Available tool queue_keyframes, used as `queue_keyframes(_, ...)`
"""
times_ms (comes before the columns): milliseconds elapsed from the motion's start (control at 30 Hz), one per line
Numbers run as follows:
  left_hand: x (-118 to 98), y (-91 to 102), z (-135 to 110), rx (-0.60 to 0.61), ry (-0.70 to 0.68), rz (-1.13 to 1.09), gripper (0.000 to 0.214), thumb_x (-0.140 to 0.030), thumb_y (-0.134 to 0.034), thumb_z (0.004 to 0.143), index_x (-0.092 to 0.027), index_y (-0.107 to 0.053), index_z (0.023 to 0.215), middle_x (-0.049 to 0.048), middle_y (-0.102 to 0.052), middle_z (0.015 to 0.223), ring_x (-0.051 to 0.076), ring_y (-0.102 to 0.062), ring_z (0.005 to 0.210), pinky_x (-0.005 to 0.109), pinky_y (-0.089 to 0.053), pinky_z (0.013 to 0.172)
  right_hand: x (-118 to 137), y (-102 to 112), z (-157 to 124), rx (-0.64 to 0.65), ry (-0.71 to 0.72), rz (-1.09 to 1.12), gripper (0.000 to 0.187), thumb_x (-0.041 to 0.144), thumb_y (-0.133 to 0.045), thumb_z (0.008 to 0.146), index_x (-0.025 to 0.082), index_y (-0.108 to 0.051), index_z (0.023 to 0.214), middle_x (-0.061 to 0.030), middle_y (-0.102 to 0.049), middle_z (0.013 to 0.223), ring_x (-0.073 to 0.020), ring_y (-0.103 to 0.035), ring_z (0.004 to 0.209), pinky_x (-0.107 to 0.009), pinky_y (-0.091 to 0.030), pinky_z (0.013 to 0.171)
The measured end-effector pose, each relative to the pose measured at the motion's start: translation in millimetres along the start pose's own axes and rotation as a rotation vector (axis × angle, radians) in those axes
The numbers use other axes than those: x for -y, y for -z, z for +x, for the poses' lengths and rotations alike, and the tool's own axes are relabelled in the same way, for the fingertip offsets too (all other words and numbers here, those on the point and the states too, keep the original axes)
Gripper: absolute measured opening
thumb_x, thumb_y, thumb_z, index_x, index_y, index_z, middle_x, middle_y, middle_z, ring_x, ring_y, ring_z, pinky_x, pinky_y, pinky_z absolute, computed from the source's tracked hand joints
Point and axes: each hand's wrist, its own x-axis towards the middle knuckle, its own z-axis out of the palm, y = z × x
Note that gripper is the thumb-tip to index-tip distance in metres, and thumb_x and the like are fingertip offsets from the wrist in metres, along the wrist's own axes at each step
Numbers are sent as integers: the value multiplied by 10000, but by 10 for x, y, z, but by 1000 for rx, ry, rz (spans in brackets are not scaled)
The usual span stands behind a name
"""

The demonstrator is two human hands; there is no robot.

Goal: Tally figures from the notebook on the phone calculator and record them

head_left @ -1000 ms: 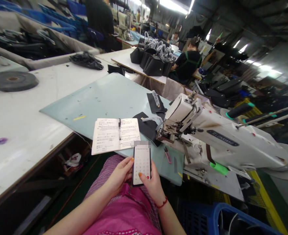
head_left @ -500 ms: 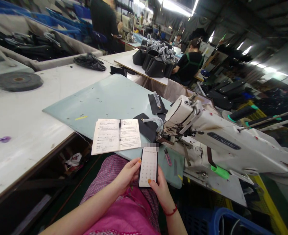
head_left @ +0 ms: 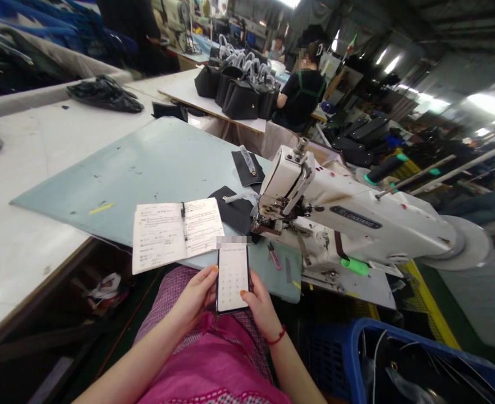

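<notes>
A smartphone (head_left: 233,278) with a keypad on its bright screen is held above my lap. My left hand (head_left: 199,292) grips its left edge, thumb along the side. Around the right edge wraps my right hand (head_left: 262,306), its thumb over the lower right of the screen. Just beyond the phone lies an open notebook (head_left: 159,235) with handwritten lines. A pen (head_left: 184,219) rests along its fold. Black bag pieces (head_left: 234,210) with wrapped handles lie beside the sewing machine (head_left: 335,207), and pink thread snips (head_left: 274,256) lie to the right of the phone.
A blue basket (head_left: 359,359) with black pieces stands at lower right. Finished black bags (head_left: 239,98) crowd a table ahead, where a person in a green-strapped apron (head_left: 302,90) sits. A black plastic bag (head_left: 104,92) lies on the white table (head_left: 28,185) to the left.
The view has turned to the right, so the table, notebook and machine sit further left and more of the blue basket shows. Both hands still hold the phone; the right thumb remains over the screen.
</notes>
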Motion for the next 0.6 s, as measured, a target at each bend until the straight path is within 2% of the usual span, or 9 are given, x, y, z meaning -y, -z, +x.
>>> queue_keyframes(200,-8,-26,-12,8,11,29,447,-370,-744,760,-193,-589,1141,73,-688,988,171,-665,800,223,-536,622,-82,-27,14,-99,-5,-72,457,224,-574,843,201,-483,1290,-65,-625,1217,-207,-605,1081,-365,-495,951)
queue_keyframes(333,0,-25,-12,-26,22,47,481,-382,-762,740,-195,-587,1147,65,-694,963,149,-662,759,197,-524,593,-136,-28,18,-162,2,-143,435,266,-612,838,178,-496,1248,-92,-634,1187,-218,-618,1052,-365,-506,922)
queue_keyframes(500,14,-1,-7,-13,26,39,457,-361,-745,762,-204,-585,1159,54,-695,943,140,-661,752,195,-527,607,-138,-35,23,-131,-6,-59,406,317,-593,867,194,-512,1246,-76,-643,1179,-204,-620,1044,-333,-509,901)
queue_keyframes(600,32,15,-1,-16,23,40,459,-374,-743,763,-209,-584,1161,44,-694,925,138,-659,741,206,-535,623,-176,-46,16,-194,-33,-26,380,435,-556,890,187,-572,1178,-70,-673,1114,-197,-637,964,-302,-524,824)
